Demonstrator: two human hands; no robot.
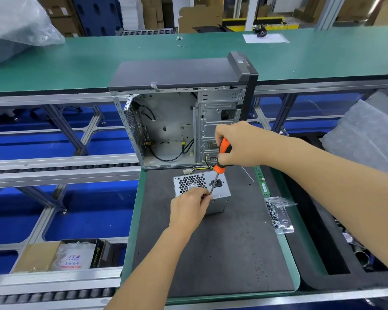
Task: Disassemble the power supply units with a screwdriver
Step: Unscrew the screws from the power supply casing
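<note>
A grey metal power supply unit [220,186] stands on the dark mat [222,253], its honeycomb fan grille and black socket facing up. My right hand [238,146] grips the orange-and-black handle of a screwdriver [221,157], whose shaft slants down-left onto the unit's top front edge. My left hand [188,209] sits on the unit's front left corner, fingers curled and pinching around the screwdriver tip. The tip and any screw are hidden by those fingers. Yellow and black cables [202,168] trail from behind the unit.
An open, emptied computer case [179,121] stands just behind the unit. A clear bag of screws [279,215] and a green memory stick [262,181] lie on the mat's right edge. Conveyor rails and a cardboard box [58,256] sit to the left, grey foam [367,135] at right.
</note>
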